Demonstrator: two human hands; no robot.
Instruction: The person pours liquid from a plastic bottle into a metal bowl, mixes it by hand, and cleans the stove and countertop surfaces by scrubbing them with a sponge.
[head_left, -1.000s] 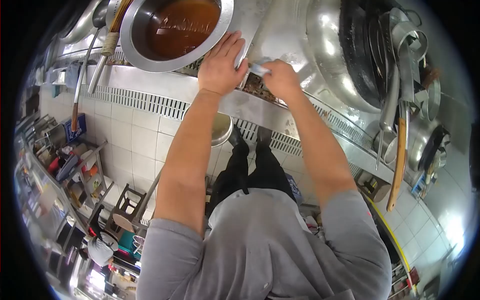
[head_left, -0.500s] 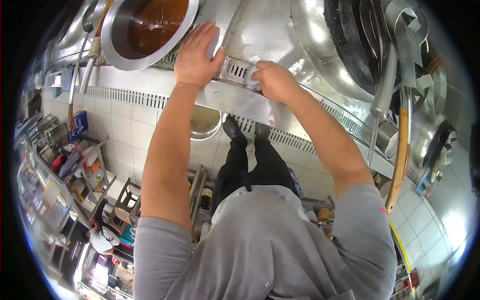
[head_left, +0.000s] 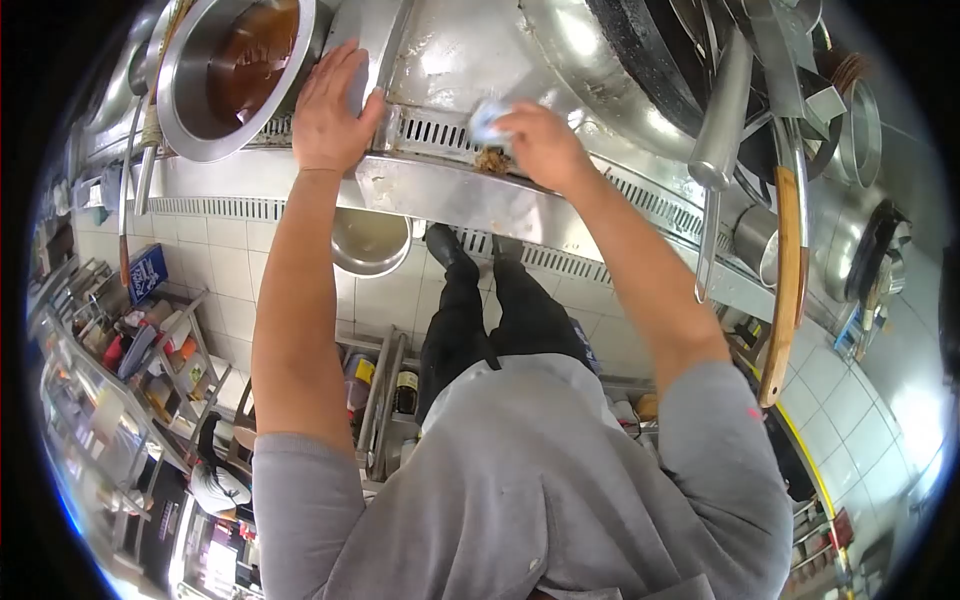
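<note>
My left hand (head_left: 333, 118) lies on the steel counter's front edge with its fingers spread, close beside a large metal bowl (head_left: 172, 118) of reddish-brown liquid. In my right hand (head_left: 541, 143) is a pale blue-white wad (head_left: 488, 122), pinched by the fingers. It is blurred, and I cannot tell whether it is a cloth or a scrubber. Just below the wad, a small brown clump of scraps (head_left: 491, 160) sits at the edge of the slotted drain strip (head_left: 432, 132). That strip runs along the counter between my two hands.
A big dark wok (head_left: 648, 55) stands to the right, with ladles and a wooden-handled tool (head_left: 783, 290) beside it. Below the counter is a metal pot (head_left: 372, 262) on the tiled floor. Shelves with bottles and goods stand behind me; another person (head_left: 218, 488) is at lower left.
The view has shifted, so the counter things appear further left. My right hand has moved right along the strip with the wad, and the brown clump now shows. My left hand stays beside the bowl.
</note>
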